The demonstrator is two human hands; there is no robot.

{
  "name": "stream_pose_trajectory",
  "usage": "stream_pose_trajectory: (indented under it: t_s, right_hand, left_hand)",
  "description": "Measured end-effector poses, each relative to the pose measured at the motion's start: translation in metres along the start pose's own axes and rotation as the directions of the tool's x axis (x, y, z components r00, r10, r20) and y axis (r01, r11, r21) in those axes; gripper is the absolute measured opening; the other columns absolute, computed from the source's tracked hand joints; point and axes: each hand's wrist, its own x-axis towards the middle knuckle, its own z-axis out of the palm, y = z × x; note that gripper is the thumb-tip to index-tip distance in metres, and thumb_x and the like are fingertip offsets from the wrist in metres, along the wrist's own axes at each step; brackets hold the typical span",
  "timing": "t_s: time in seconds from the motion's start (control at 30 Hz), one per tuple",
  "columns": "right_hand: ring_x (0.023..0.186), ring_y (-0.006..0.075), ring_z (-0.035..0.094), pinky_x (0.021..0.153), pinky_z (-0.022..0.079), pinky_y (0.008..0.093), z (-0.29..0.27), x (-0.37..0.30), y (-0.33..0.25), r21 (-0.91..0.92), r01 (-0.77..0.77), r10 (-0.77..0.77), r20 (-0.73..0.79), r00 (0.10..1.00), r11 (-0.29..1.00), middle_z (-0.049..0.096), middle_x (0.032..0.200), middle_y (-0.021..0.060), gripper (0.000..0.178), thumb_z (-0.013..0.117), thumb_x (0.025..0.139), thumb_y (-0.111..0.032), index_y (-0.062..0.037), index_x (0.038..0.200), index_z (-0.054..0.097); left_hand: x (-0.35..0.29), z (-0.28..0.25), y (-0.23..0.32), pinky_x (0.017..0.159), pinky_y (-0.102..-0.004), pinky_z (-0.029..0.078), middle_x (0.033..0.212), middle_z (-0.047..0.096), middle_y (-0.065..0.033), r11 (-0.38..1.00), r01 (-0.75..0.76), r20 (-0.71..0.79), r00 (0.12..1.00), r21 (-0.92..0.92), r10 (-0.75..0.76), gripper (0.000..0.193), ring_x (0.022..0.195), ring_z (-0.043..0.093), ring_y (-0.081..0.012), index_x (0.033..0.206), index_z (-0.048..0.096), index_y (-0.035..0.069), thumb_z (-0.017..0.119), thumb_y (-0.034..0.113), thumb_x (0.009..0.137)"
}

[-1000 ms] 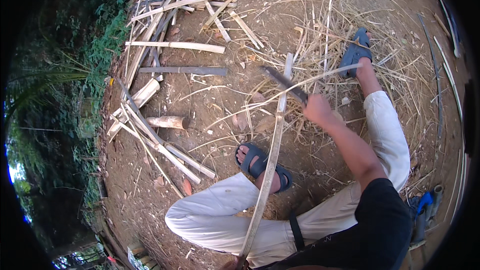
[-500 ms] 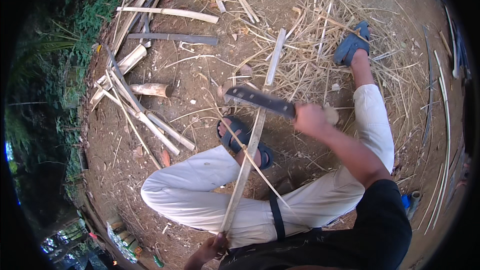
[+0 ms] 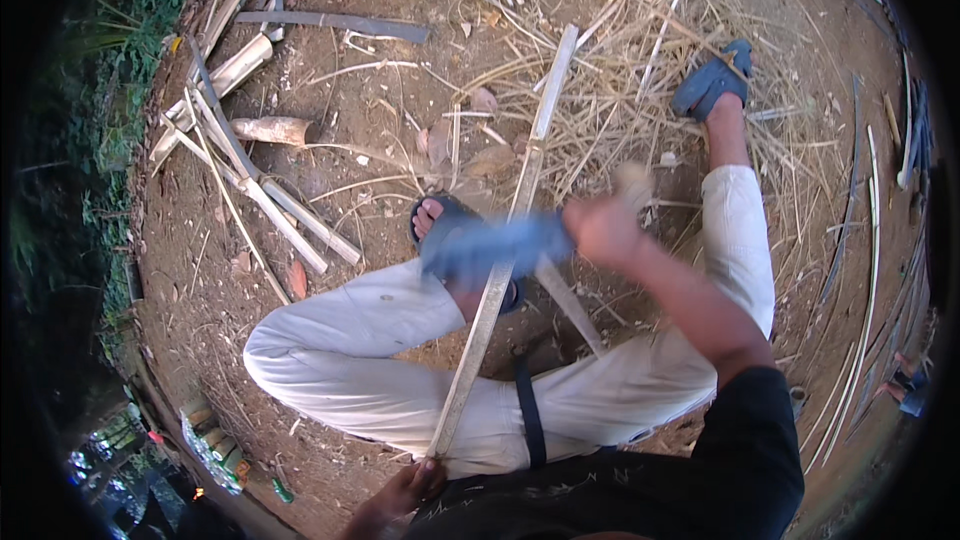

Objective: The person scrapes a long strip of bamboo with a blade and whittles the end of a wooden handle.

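A long, pale bamboo strip (image 3: pixel 477 348) runs slantwise from the ground ahead, across my lap, to my body. My left hand (image 3: pixel 418 483) is closed round its near end. In my right hand (image 3: pixel 608 232) is the handle of a broad-bladed knife (image 3: pixel 490 245), held across the middle of the strip. The blade is smeared by motion, so I cannot tell whether it touches the strip. Just right of the strip, below the blade, is a short flat pale piece (image 3: pixel 570 308), partly hidden.
Thin shavings (image 3: pixel 600 110) are heaped ahead, beside my sandalled right foot (image 3: pixel 715 85). Split bamboo pieces (image 3: pixel 285 215) and a short round length (image 3: pixel 272 130) lie to the left. Long thin strips (image 3: pixel 868 270) lie at right. Green plants (image 3: pixel 150 50) edge the ground.
The knife has moved nearer to me along the strip, and its blade is now blurred. The thin sliver that crossed the strip no longer shows there. The whole view has shifted slightly.
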Motion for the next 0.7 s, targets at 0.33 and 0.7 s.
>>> stream_pose_trajectory:
  t_s: [0.33,0.7]
  right_hand:
    - [0.063,0.0335,0.069,0.061,0.055,0.0449,-0.033,-0.005,0.037,0.008,-0.248,0.247,-0.119,0.962,0.969,0.067,0.070,0.0159,0.027,0.072,0.072,-0.018,-0.0021,0.089,0.058]
    - [0.067,0.0294,0.071,0.062,0.057,0.0440,-0.012,0.008,0.026,0.185,-0.278,0.282,0.001,0.959,0.943,0.068,0.072,0.0176,0.026,0.069,0.069,-0.018,-0.0026,0.087,0.060]
  left_hand:
    - [-0.003,0.006,0.007,0.063,-0.0249,0.037,0.071,0.044,0.0046,0.985,0.135,-0.058,0.988,-0.103,-0.142,0.050,0.066,0.041,-0.0083,0.087,0.053,0.011,0.036,0.055,0.104]
    - [-0.004,0.002,0.007,0.060,-0.0264,0.036,0.070,0.049,0.0029,0.999,0.047,-0.141,0.989,0.010,-0.045,0.054,0.064,0.043,-0.0093,0.082,0.054,0.010,0.034,0.056,0.104]
